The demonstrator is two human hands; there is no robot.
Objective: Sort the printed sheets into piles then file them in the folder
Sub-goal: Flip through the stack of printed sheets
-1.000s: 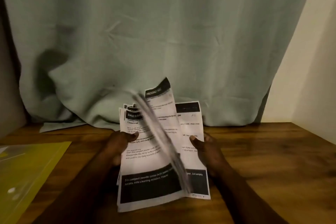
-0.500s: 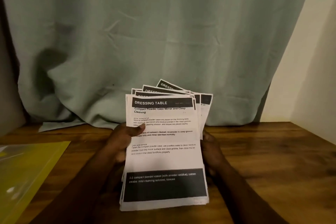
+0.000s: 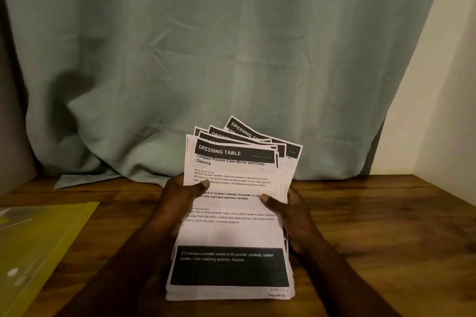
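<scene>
A stack of printed sheets point(image 3: 231, 234) stands tilted above the wooden table, fanned at the top so several black "DRESSING TABLE" headers show. The front sheet reads "Compact Powder Case Mirror and Clasp Cleaning". My left hand point(image 3: 177, 201) grips the stack's left edge, thumb laid across the front page. My right hand point(image 3: 291, 211) holds the right edge, thumb on the front and fingers behind. A yellow plastic folder point(image 3: 38, 247) lies flat on the table at the far left.
A pale green curtain point(image 3: 231, 59) hangs behind the table and bunches on its back edge. A cream wall point(image 3: 438, 110) closes the right side. The wooden table top point(image 3: 381, 234) runs bare to the right of my hands.
A sheet that was flipping across the stack a second ago has settled. The pages now sit squared together, and my right thumb has come round onto the front page.
</scene>
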